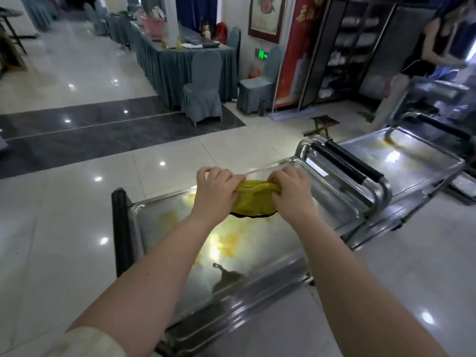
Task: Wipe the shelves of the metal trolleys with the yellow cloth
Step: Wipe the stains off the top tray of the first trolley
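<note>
A yellow cloth (253,200) with a dark hem is stretched between my two hands above the top shelf of the near metal trolley (164,235). My left hand (215,190) grips its left end, fingers curled round the fabric. My right hand (292,191) grips the right end the same way. The shelf below shows yellowish smears and bright reflections. A second metal trolley (422,161) stands close behind on the right, its top shelf also stained.
The near trolley's black handle (121,228) is on the left, and the second trolley's black handles (347,163) sit between the two. A small wooden stool (323,123), covered chairs (203,86), draped tables and a person (425,52) by a cabinet stand beyond on the glossy tiled floor.
</note>
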